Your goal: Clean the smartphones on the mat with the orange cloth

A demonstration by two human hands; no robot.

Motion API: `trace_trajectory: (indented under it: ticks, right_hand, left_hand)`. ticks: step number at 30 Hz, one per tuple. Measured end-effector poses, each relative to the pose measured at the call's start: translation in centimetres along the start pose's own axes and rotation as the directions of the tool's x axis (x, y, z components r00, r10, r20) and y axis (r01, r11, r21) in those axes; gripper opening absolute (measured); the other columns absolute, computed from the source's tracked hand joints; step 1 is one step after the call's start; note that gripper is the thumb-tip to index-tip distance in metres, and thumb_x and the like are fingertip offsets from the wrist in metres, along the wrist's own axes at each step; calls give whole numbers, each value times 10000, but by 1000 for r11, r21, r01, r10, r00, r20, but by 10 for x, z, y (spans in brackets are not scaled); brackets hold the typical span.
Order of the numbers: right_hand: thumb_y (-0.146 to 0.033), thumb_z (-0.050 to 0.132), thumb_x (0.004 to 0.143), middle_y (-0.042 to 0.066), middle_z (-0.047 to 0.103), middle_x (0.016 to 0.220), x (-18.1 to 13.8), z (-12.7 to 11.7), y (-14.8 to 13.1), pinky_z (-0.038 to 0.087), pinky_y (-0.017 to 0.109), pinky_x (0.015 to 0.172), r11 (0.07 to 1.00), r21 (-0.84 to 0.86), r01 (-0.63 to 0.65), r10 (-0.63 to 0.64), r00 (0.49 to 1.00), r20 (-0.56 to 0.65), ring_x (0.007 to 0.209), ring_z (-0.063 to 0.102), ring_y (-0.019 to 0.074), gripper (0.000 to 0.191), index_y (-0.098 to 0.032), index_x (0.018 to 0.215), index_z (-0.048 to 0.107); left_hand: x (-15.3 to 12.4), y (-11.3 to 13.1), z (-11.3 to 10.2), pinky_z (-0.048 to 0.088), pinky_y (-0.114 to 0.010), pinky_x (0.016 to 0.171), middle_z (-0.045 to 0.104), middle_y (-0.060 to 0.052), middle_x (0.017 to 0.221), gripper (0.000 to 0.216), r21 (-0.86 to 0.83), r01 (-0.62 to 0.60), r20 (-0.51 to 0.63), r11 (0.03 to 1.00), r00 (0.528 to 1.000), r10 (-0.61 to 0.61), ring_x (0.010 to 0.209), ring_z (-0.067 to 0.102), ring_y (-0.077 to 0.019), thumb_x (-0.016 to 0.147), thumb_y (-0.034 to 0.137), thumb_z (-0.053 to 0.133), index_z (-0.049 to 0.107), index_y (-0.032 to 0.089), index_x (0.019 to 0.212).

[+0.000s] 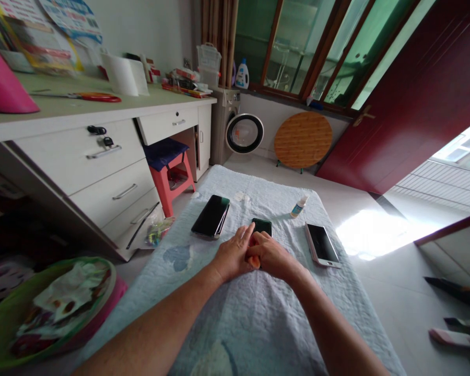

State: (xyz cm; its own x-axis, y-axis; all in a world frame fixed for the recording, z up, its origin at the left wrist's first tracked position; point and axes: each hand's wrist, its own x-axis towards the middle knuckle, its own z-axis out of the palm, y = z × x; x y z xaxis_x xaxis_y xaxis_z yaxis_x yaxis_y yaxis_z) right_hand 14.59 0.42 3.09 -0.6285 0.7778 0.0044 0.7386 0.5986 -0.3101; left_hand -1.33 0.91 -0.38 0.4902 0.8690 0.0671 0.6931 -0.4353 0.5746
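A dark-screened smartphone (263,226) lies at the middle of the cloth-covered table (227,324), its near part hidden under both hands. My left hand (235,254) grips its left side, fingers against the edge. My right hand (272,255) is closed over the near end, knuckles bent. Something small and orange (254,261) shows between the hands; I cannot make out what it is. To the left rests a stack of black phones or tablets (211,215). On the right are a white smartphone (321,244) and a small spray bottle (298,207).
A white desk (113,156) with drawers runs along the left, holding scissors (97,97) and a paper roll (121,74). Below it are a red stool (174,177) and a green-rimmed basket (109,282). Beyond stand an open washing machine (221,125) and a round wooden tabletop (303,138).
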Motion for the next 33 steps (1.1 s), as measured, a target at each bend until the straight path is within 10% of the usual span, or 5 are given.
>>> trace_trajectory:
  ticks: [33]
  right_hand:
    - [-226,505,890,80,511,950,56,-4,52,354,284,795,968,-83,-238,225,964,-141,894,426,193,226,-235,946,723]
  left_hand:
    - [-2,9,-6,364,-452,1042,177,-120,1514,1111,-150,18,-50,989,998,-26,1382,250,-308,677,329,747,-47,302,1454]
